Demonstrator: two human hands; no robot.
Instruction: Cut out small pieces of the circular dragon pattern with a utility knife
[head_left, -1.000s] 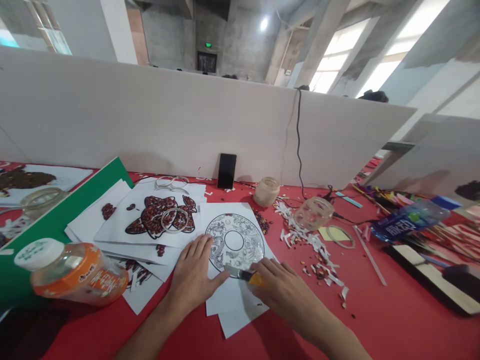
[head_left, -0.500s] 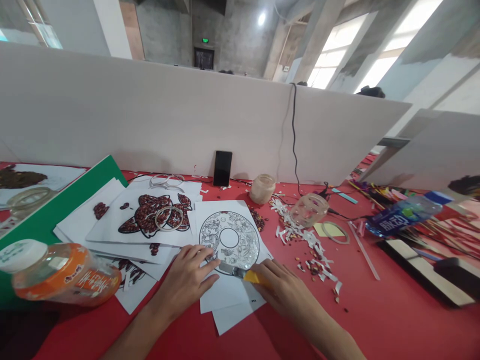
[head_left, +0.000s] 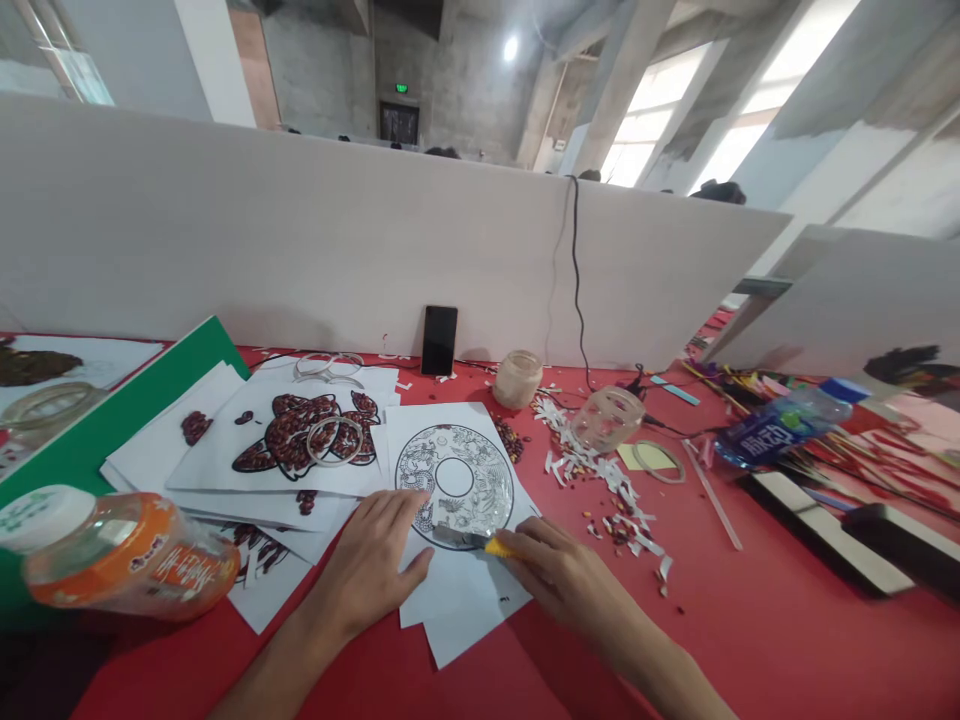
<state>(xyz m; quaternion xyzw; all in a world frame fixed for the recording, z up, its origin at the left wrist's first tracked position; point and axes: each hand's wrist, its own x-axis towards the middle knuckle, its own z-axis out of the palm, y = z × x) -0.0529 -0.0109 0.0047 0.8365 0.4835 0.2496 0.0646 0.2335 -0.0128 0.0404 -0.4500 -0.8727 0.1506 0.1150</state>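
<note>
A printed sheet (head_left: 420,420) with a round black-and-white pattern (head_left: 480,510) lies in front of me; the ring-shaped design has a glossy sheen. My right hand (head_left: 551,570) is closed round the yellow handle of a utility knife (head_left: 469,541), its blade pointing left across the lower edge of the circle. On the sheet's left side rests my left hand (head_left: 382,550), palm down with fingers and thumb apart, holding nothing. Its fingertips touch the paper by the pattern's left edge. Below, further white paper (head_left: 457,625) sticks out.
Left are sheets with a bean-covered picture (head_left: 300,435), tape rings (head_left: 335,441), an orange-labelled jar (head_left: 142,555) and a green board (head_left: 150,395). A phone (head_left: 439,341) leans on the white partition (head_left: 300,240). Right are jars (head_left: 517,380), paper scraps (head_left: 607,470) and a bottle (head_left: 784,425).
The knife blade has shifted slightly left and lies flatter over the circle's lower edge. My left fingers have drawn back a little from the blade. The whole view has turned slightly.
</note>
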